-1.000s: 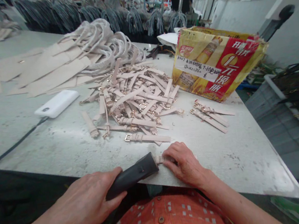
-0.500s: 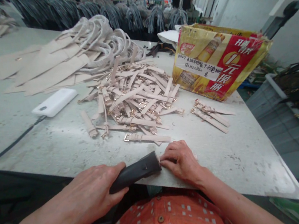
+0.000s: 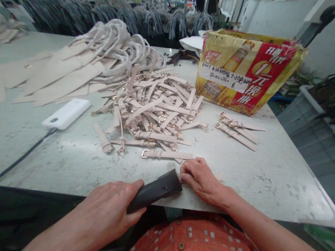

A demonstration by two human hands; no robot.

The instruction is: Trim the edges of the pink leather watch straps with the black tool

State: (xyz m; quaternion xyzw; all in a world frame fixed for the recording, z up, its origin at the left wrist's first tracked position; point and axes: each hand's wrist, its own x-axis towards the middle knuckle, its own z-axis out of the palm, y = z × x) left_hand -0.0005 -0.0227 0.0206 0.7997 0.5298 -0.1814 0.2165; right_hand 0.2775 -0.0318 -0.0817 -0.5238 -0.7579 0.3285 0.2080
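Observation:
My left hand (image 3: 105, 216) is wrapped round the rear of a black hand tool (image 3: 154, 190) that lies along the near edge of the grey table (image 3: 66, 161). The tool's front end meets my right hand (image 3: 201, 179), whose fingers are curled down, pressing a beige strap (image 3: 217, 177) against the table; only a sliver of that strap shows past the hand. Just beyond my right hand lies a single beige strap with a gold buckle (image 3: 166, 155). A big heap of the same straps (image 3: 152, 106) covers the table's middle.
A small set of straps (image 3: 238, 129) lies to the right, near a yellow and red carton (image 3: 248, 73). A white power bank (image 3: 65, 114) with a black cable sits at the left. Flat beige pieces and looped handles (image 3: 106, 53) lie behind. A grey crate (image 3: 319, 128) stands at right.
The black tool has slid a little to the right, closing onto my right hand, so the strap end seen between them a second ago is now covered. Both hands stay at the table edge.

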